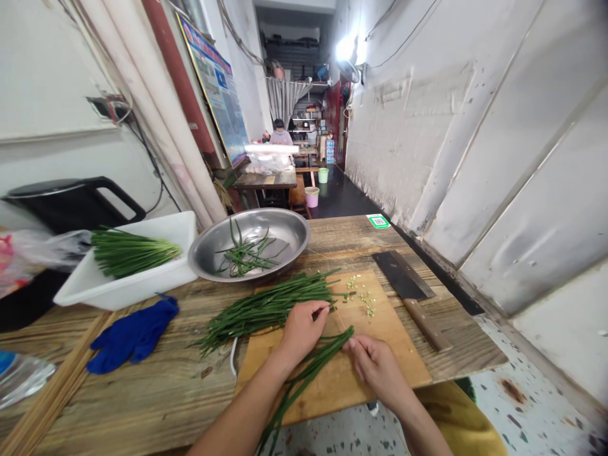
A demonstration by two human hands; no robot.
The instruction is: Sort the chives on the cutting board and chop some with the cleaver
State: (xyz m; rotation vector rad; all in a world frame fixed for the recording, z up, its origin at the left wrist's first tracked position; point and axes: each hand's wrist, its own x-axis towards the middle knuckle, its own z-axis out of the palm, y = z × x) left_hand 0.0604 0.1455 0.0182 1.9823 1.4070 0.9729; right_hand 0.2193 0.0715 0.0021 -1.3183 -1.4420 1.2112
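My left hand (306,323) is closed in a pinch over the cutting board (394,335), at the end of a thin, pale wooden skewer (340,320). Opposite it, my right hand (375,364) pinches the cut ends of a small bunch of green garlic chives (313,364). These chives trail under my left forearm and past the board's near edge. Just beyond my left hand lies a larger pile of garlic chives (266,307). Small pale cut pieces (365,301) are scattered on the board. A cleaver (408,291) rests at the board's right.
A metal bowl (294,237) with loose chives stands behind the pile. Left of it, a white tub (142,266) holds another bunch. A blue glove (135,335), wooden sticks (57,386) and a black kettle (71,202) are further left. Another person (281,136) sits in the background.
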